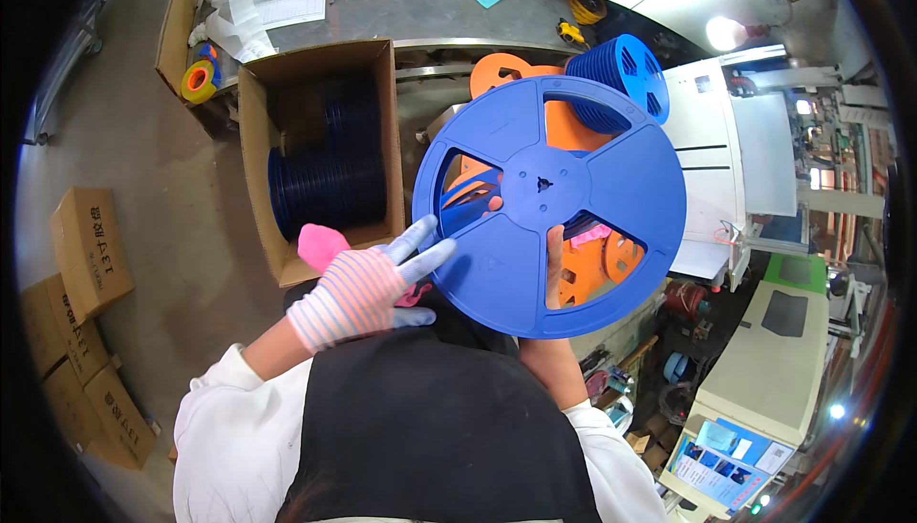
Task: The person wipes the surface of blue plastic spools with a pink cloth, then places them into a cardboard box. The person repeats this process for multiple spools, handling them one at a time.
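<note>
"How is the left hand (363, 291) being held?"
"Its gloved fingers are being held spread, two tips being laid at the rim of the blue reel (521, 174)."
"And the right hand (554, 263)?"
"It is mostly being hidden; the reel is being gripped by it from behind, digits being glimpsed through the openings."
"Where is the reel being held?"
"In the air, before the black apron (444, 418)."
"And beyond?"
"Orange discs (568, 129) are being partly covered by it; at left, ribbed dark-blue reels (330, 193) are being contained by an open carton (254, 174)."
</note>
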Demonstrator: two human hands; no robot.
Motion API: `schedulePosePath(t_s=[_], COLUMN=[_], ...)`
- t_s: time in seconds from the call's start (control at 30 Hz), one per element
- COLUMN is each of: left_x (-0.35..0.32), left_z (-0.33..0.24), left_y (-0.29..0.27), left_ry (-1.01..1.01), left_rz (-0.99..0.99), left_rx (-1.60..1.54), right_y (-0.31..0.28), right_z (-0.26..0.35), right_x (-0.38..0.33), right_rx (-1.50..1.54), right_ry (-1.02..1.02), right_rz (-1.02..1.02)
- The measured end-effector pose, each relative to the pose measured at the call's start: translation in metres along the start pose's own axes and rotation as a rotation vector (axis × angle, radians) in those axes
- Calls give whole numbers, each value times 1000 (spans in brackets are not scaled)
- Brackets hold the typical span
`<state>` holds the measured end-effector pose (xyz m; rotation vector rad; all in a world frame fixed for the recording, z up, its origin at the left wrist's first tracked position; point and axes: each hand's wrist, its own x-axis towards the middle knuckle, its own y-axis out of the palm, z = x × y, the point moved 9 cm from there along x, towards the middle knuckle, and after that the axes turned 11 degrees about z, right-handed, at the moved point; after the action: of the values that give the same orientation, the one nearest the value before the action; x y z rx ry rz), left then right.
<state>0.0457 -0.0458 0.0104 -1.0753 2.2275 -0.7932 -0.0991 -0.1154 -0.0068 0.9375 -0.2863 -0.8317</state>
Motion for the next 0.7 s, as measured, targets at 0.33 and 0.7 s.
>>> schedulePosePath(t_s=[0.33, 0.7], left_x=[16, -7], left_z=[1, 80], left_y=[-2, 57], left_ry=[58, -35], left_rz=[-542, -1020], left_rx=[-266, -1903], right_y=[-14, -95], right_z=[46, 126], right_x=[14, 7], right_rx=[-132, -157], right_ry=[-80, 54], right_rz=[-118, -301])
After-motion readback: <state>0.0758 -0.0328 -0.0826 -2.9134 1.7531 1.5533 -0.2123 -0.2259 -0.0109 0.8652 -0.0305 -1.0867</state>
